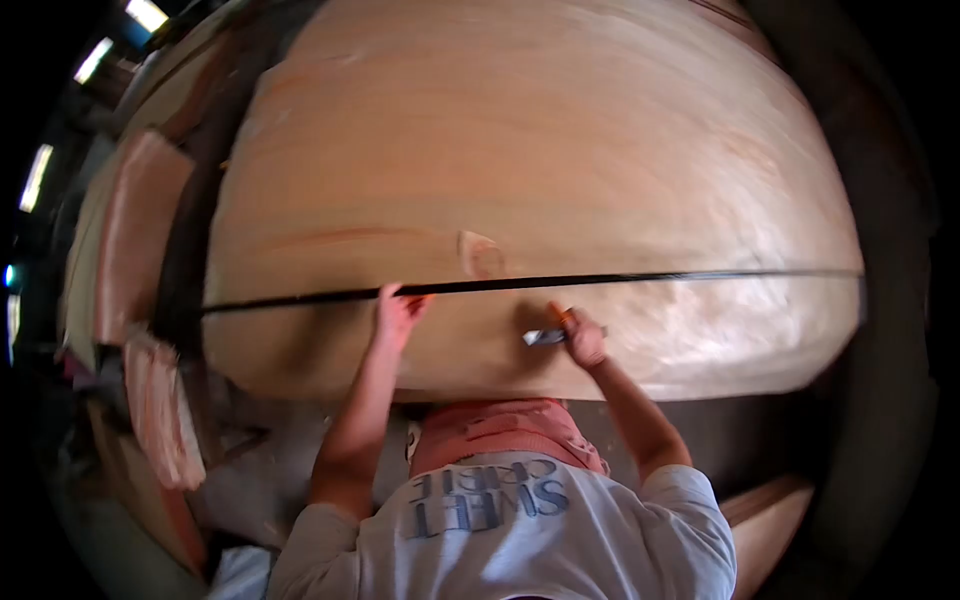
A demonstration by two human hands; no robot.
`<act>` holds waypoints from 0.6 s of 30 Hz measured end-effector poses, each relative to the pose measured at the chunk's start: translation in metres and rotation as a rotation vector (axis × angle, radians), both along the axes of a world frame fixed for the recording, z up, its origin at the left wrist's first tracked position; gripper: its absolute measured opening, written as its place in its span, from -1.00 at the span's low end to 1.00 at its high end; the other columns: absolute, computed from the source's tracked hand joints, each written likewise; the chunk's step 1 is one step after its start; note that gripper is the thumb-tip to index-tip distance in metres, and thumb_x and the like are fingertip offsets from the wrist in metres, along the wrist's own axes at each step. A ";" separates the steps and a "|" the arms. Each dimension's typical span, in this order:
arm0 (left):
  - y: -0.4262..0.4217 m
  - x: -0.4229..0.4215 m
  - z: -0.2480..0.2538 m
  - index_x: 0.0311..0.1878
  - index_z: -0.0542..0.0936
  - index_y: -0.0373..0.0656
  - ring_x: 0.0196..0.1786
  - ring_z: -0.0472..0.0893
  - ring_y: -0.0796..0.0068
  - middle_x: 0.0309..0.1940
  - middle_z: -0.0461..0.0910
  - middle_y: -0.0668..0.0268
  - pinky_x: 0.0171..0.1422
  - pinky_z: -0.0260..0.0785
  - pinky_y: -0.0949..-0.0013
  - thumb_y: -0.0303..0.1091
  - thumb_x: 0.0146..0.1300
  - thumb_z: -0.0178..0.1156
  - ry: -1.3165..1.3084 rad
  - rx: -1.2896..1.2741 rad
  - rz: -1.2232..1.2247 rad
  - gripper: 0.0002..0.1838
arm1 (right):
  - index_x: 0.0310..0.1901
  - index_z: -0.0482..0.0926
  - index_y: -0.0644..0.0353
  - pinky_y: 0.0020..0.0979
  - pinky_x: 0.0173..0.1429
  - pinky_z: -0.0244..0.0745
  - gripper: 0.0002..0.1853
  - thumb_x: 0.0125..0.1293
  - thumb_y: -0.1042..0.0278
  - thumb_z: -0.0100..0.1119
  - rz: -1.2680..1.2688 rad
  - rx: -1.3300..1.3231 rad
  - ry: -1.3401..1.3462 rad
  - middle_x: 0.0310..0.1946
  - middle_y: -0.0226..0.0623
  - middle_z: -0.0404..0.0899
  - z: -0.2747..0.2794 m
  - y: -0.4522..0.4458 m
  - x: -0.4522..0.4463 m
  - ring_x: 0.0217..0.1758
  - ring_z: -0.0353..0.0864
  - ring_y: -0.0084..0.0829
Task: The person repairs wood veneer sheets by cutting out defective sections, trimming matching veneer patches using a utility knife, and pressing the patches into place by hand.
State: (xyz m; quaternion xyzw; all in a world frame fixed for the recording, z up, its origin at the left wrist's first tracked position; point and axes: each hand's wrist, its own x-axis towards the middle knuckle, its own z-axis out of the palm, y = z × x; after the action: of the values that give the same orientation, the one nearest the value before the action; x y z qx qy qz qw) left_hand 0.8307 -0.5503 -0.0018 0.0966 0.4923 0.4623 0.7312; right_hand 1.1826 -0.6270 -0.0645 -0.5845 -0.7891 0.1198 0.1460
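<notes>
A broad stack of pale wood sheets (540, 140) fills the middle of the view. A long thin black strip (520, 284) lies across its top from left to right. My left hand (396, 316) is closed at the strip, with a small orange thing (418, 298) showing beside its fingers; how it grips either one is unclear. Right of it, my right hand (584, 340) is closed around an orange-handled tool (560, 316). A grey, blade-like metal piece (545, 338) sticks out to the left from that hand. A small loose veneer flap (480, 254) shows just behind the strip.
Reddish wood sheets (140, 240) stand at the left, with a bundle of veneer strips (162, 410) nearer. At the lower right is another wood piece (768, 520). The near edge of the large stack runs against my waist.
</notes>
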 end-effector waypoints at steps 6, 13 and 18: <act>0.021 0.029 0.042 -0.13 0.46 -0.29 -0.31 0.58 0.40 -0.33 0.58 0.14 -0.23 0.43 0.46 -0.03 0.19 -0.11 0.013 0.093 -0.082 -0.54 | 0.22 0.25 -0.15 -0.12 0.31 -0.01 -0.43 0.09 0.29 0.00 -0.272 0.086 -0.197 0.26 -0.10 0.08 0.018 0.136 0.011 0.34 0.00 -0.09; 0.023 0.029 0.036 -0.18 0.46 -0.32 -0.29 0.59 0.35 -0.35 0.58 0.09 -0.19 0.46 0.43 -0.05 0.20 -0.11 -0.015 -0.001 0.004 -0.55 | 0.19 0.32 -0.15 -0.08 0.37 -0.15 -0.48 0.12 0.20 -0.02 -0.278 0.173 -0.226 0.28 -0.05 0.08 -0.004 0.077 0.103 0.37 -0.04 -0.03; 0.007 0.009 0.029 -0.21 0.47 -0.31 -0.33 0.59 0.34 -0.37 0.57 0.10 -0.25 0.47 0.42 -0.05 0.15 -0.05 0.034 -0.091 0.080 -0.56 | 0.19 0.33 -0.13 -0.11 0.35 -0.07 -0.47 0.13 0.49 -0.12 -0.441 0.014 -0.250 0.31 -0.11 0.01 0.003 -0.033 0.184 0.37 -0.06 -0.05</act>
State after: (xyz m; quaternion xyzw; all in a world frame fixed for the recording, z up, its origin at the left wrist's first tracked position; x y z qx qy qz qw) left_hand 0.8398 -0.5436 0.0276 0.0512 0.5287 0.4665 0.7073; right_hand 1.3671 -0.6602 -0.0617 -0.7517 -0.6553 0.0062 0.0738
